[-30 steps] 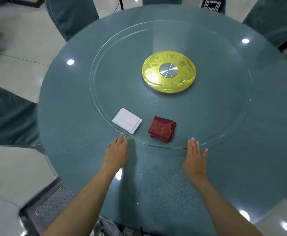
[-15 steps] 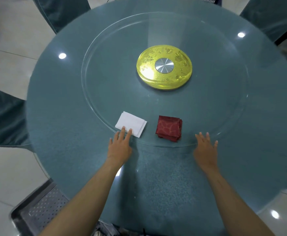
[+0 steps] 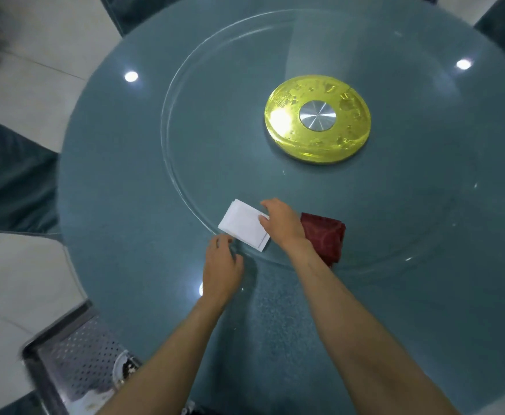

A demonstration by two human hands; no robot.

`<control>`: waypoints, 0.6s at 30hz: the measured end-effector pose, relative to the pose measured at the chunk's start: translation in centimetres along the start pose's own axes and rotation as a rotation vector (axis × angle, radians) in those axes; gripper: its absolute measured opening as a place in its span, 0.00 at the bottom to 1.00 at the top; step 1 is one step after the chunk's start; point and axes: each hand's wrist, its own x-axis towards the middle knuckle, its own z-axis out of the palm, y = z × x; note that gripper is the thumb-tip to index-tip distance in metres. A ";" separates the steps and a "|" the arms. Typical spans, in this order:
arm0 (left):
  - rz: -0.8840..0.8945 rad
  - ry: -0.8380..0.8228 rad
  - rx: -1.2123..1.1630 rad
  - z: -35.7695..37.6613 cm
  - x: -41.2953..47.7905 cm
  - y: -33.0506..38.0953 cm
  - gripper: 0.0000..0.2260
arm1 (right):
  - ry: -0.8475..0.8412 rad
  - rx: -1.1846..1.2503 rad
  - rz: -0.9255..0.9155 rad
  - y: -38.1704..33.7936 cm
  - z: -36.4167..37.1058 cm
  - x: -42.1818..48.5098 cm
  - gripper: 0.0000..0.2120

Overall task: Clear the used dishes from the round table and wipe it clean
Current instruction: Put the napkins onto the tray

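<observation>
A white folded cloth lies on the near left part of a clear glass turntable, just inside its rim. My right hand reaches across and covers the cloth's right edge, fingers bent down onto it in what looks like a pinch. My left hand sits just near of the cloth's near corner, at the turntable's rim, fingers loosely curled and holding nothing that I can see. A red folded cloth lies just right of the right wrist, partly hidden by that forearm.

I judge the step in hand to be picking up the white cloth for wiping. To do it well I would grip through all the folded layers, so it lifts as one pad, and steady the turntable with the left hand, since the glass may spin under a sideways pull.

A golden hub with a silver centre sits at the middle of the glass. No dishes show anywhere on the round table, so both rings of surface look open for wide strokes. A metal cart holding a dirty plate stands at the near left, below the table edge. A covered chair stands close on the left.
</observation>
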 end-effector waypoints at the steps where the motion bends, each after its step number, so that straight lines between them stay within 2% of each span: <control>1: -0.072 0.024 -0.072 -0.1 0.3 0.3 0.09 | 0.008 -0.023 0.016 0.0 0.4 0.3 0.17; 4: -0.278 0.088 -0.257 -0.3 1.7 0.6 0.08 | 0.018 -0.066 0.024 -0.1 1.0 0.7 0.15; 7: -0.494 0.140 -0.439 -0.6 2.9 0.5 0.11 | 0.013 -0.065 0.034 -0.2 1.5 0.5 0.14; 13: -0.548 0.106 -0.581 -0.1 3.1 0.3 0.31 | 0.013 0.036 0.084 -0.9 2.7 -0.9 0.10; 15: -0.558 0.100 -0.582 0.1 3.0 0.4 0.28 | 0.019 0.049 0.081 -1.2 3.2 -1.7 0.10; 17: -0.524 0.093 -0.536 0.5 2.7 -0.1 0.17 | 0.034 0.056 0.065 -1.3 3.7 -2.6 0.11; 18: -0.498 0.082 -0.527 0.6 2.5 -0.3 0.16 | 0.045 0.063 0.056 -1.5 4.0 -3.0 0.10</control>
